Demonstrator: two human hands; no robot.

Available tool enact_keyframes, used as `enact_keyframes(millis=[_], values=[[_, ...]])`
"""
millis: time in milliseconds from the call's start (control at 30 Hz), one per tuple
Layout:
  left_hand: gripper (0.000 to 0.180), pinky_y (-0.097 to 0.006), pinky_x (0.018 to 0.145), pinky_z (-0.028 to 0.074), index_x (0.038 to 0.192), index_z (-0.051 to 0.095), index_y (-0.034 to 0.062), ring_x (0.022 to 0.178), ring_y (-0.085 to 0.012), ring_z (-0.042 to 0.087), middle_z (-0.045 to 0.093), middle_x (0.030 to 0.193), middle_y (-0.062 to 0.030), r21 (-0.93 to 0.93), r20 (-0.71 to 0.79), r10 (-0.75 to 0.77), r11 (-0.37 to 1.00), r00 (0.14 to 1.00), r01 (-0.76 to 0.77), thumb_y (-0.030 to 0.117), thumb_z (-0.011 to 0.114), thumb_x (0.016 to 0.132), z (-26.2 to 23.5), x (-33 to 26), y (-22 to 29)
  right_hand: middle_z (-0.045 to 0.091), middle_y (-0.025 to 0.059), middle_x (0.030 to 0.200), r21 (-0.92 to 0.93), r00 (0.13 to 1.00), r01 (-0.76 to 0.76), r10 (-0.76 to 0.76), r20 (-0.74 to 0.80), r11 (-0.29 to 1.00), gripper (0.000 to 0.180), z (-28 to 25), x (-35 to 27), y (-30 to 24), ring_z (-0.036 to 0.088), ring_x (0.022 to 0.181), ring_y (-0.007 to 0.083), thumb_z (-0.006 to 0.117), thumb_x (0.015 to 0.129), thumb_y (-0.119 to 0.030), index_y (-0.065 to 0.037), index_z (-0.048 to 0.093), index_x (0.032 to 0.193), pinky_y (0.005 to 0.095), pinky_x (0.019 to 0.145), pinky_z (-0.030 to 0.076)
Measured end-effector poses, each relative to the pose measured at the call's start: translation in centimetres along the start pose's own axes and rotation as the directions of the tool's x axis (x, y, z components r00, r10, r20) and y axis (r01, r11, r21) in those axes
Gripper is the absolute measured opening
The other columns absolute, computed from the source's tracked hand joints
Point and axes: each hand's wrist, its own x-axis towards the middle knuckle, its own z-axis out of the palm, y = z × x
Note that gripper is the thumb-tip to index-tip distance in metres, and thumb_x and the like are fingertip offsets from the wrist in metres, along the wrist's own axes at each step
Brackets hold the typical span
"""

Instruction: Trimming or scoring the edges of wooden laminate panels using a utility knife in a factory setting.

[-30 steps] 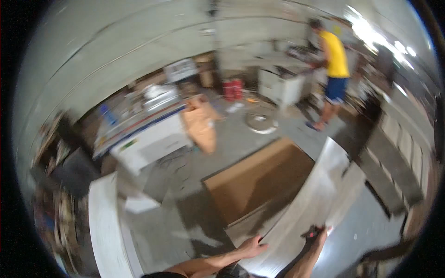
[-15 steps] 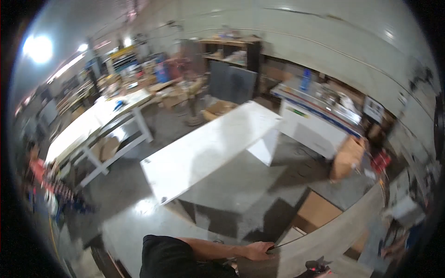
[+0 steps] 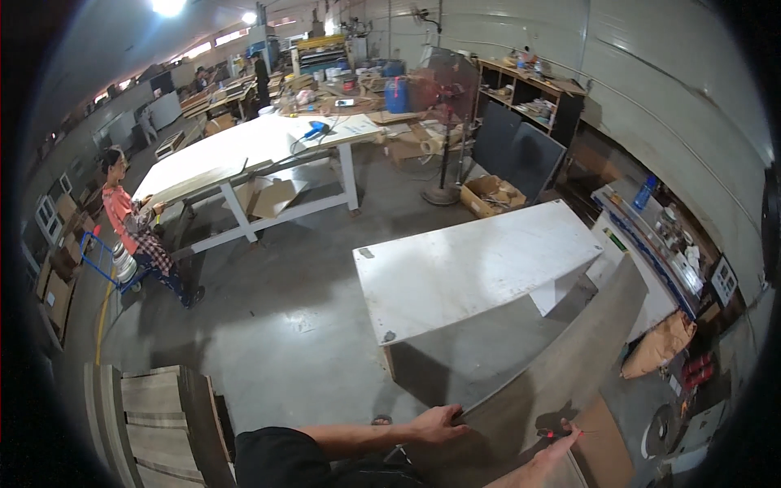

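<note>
A long grey-brown wood panel [image 3: 521, 382] stretches from in front of my body up toward the right. My left hand [image 3: 439, 424] grips its left edge, with the fingers curled over it. Farther right, my right hand [image 3: 560, 446] is closed at the panel's opposite edge. Small dark and red bits show by its fingers; I cannot make out what they are. Past the panel's left edge stands a low white table [image 3: 480, 264] with scuffed corners.
Stacked wood boards [image 3: 159, 419] stand at the lower left. A person [image 3: 134, 220] in a pink top works at a long white worktable [image 3: 220, 159]. A fan [image 3: 443, 191], an open carton [image 3: 492, 195] and a bench [image 3: 651, 244] stand farther back. Brown sheet [image 3: 606, 443] lies beneath the panel.
The view has turned left, bringing the stacked boards and the person into fuller sight. The panel has swung up with my hands, and its far end now overlaps the low table's right side.
</note>
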Motion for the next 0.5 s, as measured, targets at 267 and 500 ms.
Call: enact_keyframes(millis=[267, 500], values=[[0.057, -0.043, 0.085, 0.050, 0.116, 0.060, -0.0005, 0.103, -0.0368, 0.066, 0.068, 0.108, -0.0229, -0.047, -0.115, -0.165, 0.986, 0.980, 0.160, 0.050, 0.068, 0.091, -11.5, -5.5, -3.0, 0.064, 0.0021, 0.095, 0.042, 0.965, -0.261, 0.260, 0.023, 0.965, 0.024, 14.7, -8.7, 2.7, 0.060, 0.086, 0.0166, 0.058, 0.095, -0.039, -0.016, 0.053, 0.100, 0.0355, 0.066, 0.049], [0.058, -0.042, 0.086, 0.052, 0.110, 0.066, 0.0003, 0.104, -0.0340, 0.068, 0.070, 0.109, -0.0211, -0.115, -0.118, -0.215, 0.973, 0.970, 0.202, 0.055, 0.067, 0.092, -15.9, -1.8, -7.7, 0.066, 0.0063, 0.115, -0.034, 0.954, -0.277, 0.279, 0.108, 0.960, 0.037, 19.3, -7.6, 4.1, 0.060, 0.096, 0.0250, 0.057, 0.091, -0.047, -0.013, 0.067, 0.102, 0.0396, 0.084, 0.049]])
